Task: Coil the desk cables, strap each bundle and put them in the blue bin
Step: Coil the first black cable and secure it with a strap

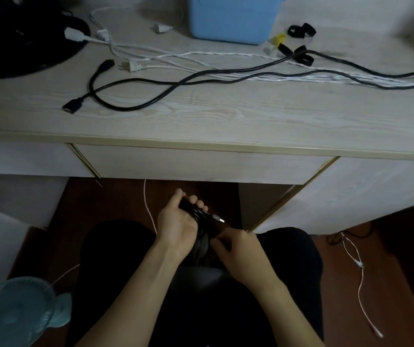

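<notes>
Your left hand [175, 221] grips the coiled black cable bundle [202, 236] over your lap; your right hand [236, 244] pinches its lower side. Beyond both hands, past the counter [200, 116] edge, loose black and white cables [226, 71] snake across pale woodgrain before the smooth blue bin [233, 18].

Dim, soft picture; edges bowed, underside shadowed.
</notes>
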Demonstrator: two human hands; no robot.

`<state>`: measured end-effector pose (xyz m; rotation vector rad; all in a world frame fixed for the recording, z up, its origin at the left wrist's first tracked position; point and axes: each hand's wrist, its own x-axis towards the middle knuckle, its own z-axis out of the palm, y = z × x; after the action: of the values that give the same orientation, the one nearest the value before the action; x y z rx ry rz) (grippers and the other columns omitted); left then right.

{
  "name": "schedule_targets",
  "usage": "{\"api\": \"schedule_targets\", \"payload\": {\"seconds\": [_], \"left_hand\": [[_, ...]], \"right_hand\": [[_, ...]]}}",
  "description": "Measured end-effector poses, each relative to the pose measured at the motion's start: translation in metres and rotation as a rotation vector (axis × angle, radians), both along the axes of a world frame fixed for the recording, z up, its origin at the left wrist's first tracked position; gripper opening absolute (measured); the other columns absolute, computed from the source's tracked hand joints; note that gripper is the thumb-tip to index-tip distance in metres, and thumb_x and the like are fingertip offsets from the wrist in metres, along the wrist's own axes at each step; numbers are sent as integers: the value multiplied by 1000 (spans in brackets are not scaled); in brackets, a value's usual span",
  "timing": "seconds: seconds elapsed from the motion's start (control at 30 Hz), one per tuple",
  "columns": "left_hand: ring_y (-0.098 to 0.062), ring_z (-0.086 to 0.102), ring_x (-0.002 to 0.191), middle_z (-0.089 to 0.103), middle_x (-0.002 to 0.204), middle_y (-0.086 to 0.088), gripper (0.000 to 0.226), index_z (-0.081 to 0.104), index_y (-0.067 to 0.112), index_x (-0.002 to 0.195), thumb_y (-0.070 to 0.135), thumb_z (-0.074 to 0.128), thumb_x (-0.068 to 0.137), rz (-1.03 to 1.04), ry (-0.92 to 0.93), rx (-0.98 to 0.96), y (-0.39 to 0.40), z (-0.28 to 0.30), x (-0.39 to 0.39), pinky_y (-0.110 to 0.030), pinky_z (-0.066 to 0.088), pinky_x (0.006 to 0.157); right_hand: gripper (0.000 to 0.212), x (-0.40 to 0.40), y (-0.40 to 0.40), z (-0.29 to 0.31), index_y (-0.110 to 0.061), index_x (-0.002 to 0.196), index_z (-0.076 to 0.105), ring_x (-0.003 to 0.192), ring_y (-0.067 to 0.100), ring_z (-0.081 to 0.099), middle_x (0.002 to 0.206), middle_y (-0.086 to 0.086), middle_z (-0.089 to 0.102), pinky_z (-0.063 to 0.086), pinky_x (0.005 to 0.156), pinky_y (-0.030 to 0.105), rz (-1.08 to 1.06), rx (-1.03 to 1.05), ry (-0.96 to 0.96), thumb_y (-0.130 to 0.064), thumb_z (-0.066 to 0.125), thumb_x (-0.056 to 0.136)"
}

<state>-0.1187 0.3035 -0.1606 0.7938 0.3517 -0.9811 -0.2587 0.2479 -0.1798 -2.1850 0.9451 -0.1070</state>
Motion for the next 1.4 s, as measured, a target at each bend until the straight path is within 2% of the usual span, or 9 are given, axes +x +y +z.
{"api": "schedule_targets", "payload": {"seconds": [0.4,0.63,0.77,0.83,0.97,1.07,1.2,1.3,1.4], "left_hand": [[-17,67,71,70,74,-6,43,63,7,82,42,47,101,-554,-1141,431,-7,-6,-10,-38,54,77],[-7,57,108,62,116,2,53,60,17,117,60,35,98,-963,-1020,385,-11,18,-3,-29,43,96],[-8,63,88,63,108,5,62,62,31,106,77,25,87,-1181,-706,202,-4,25,0,-25,47,80],[-30,61,74,66,94,-13,89,63,12,113,86,29,77,-1226,-592,84,-1,20,4,-38,48,68],[-22,51,52,54,58,-9,100,62,1,101,91,44,63,-1284,-498,-60,4,12,5,-34,45,57],[-11,54,58,55,67,1,67,67,16,80,76,75,50,-1275,-487,-256,12,-2,5,-26,47,61],[-15,62,68,64,72,-4,40,59,-1,94,24,83,74,-1295,-660,-196,11,7,-1,-30,52,70],[-17,68,99,70,104,-6,39,60,7,116,-6,72,81,-1272,-769,-112,4,21,1,-29,53,91],[-13,60,117,67,120,-3,49,61,12,123,4,79,78,-1277,-945,-34,-2,20,4,-32,47,103]], "right_hand": [[7,4,0,14,-14,83,75,61,3,61,68,-7,68,42,57,6,30,-193,-399,-21,76,85],[30,5,-6,-3,-7,82,65,77,15,45,82,4,54,45,63,34,85,-560,-470,-36,65,91],[37,6,-7,-1,-4,75,64,90,21,50,99,-1,46,52,64,35,163,-462,-434,-37,62,91],[34,6,-5,-1,-5,85,67,87,22,59,104,-3,48,57,62,34,105,-232,-454,-36,57,94],[39,10,-1,1,-3,74,70,69,15,58,85,-2,55,51,57,28,-28,-176,-570,-34,59,95],[45,16,-4,10,-4,57,62,60,11,52,68,0,53,41,54,19,-160,-126,-615,-32,61,92],[39,20,-17,15,-14,51,56,72,13,57,77,1,57,45,62,25,-164,-65,-656,-23,55,89],[25,22,-29,19,-8,70,61,90,15,61,99,4,59,50,74,26,-64,-16,-650,-19,53,90],[15,20,-39,25,-11,103,51,82,17,63,104,0,57,53,70,29,-11,74,-516,-15,59,90]]}}
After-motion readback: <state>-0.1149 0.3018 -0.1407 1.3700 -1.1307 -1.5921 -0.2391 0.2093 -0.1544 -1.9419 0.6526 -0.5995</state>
